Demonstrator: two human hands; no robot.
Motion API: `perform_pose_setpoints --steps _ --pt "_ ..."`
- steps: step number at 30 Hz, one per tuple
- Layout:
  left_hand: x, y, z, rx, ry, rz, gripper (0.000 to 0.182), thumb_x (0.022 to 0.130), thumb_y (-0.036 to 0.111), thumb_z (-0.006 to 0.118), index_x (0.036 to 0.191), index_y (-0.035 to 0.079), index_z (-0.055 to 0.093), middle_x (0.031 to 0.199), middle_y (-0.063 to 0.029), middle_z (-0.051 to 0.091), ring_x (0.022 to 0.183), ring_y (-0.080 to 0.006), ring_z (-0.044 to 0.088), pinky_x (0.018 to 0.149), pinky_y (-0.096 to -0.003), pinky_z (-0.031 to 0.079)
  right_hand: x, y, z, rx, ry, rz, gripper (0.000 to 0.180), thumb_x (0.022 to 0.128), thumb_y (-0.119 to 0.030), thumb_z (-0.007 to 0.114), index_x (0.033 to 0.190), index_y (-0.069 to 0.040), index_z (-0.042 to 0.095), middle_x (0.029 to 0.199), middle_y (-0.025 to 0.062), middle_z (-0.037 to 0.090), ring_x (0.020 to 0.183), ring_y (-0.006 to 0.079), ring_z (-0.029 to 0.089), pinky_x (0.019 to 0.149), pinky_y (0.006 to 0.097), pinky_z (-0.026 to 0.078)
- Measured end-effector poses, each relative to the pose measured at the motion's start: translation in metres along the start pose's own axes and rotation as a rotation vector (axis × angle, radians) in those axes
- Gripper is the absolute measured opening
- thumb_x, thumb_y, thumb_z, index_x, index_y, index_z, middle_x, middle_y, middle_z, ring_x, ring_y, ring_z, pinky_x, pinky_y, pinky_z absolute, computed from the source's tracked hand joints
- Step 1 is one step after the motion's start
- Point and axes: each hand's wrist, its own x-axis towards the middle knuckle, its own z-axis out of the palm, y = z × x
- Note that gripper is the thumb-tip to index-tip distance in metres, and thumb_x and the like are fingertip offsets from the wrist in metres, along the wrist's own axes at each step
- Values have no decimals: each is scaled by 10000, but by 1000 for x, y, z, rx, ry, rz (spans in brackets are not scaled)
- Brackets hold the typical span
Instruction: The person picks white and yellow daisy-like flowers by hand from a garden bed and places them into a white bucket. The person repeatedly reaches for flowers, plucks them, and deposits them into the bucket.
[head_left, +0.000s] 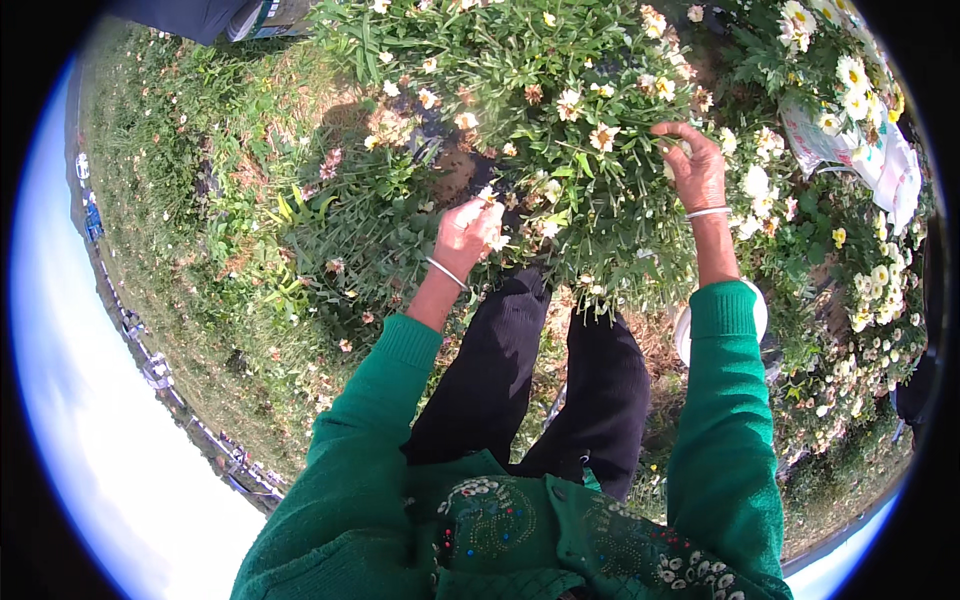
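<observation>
My left hand (466, 232) is curled around several white chrysanthemum blooms (498, 242), whose petals show at its finger edges. It is over the gap between two leafy plants, just above my knees. My right hand (694, 169) reaches into the chrysanthemum bush (600, 187) in front of me. Its thumb and forefinger are bent toward each other beside a pale bloom (685, 148); whether they grip it is unclear. Left of that hand, a cream flower with a browned centre (603, 137) stands on the bush.
Beneath my right forearm sits a white bucket (759, 322), partly hidden. A printed plastic bag (814, 142) lies among white flowers at the right. At the top left are a person's dark clothing (180, 16) and a container (281, 19). Flower rows (172, 187) stretch leftward.
</observation>
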Motion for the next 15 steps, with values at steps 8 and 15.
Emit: perform_pose_setpoints --steps 8,15 --pt "73 -81 79 -519 -40 117 239 852 21 594 1091 11 578 936 -87 654 736 -161 627 632 -264 503 -4 -2 1 -65 -4 61 189 769 -48 659 949 -103 671 825 43 669 728 112 577 720 261 468" --pt "74 -48 83 -136 -237 55 218 862 42 589 1060 -47 567 1010 -147 619 837 -193 612 729 -292 521 -9 -5 2 -39 26 -14 202 766 -30 640 951 -105 672 774 6 633 681 82 519 678 227 448"
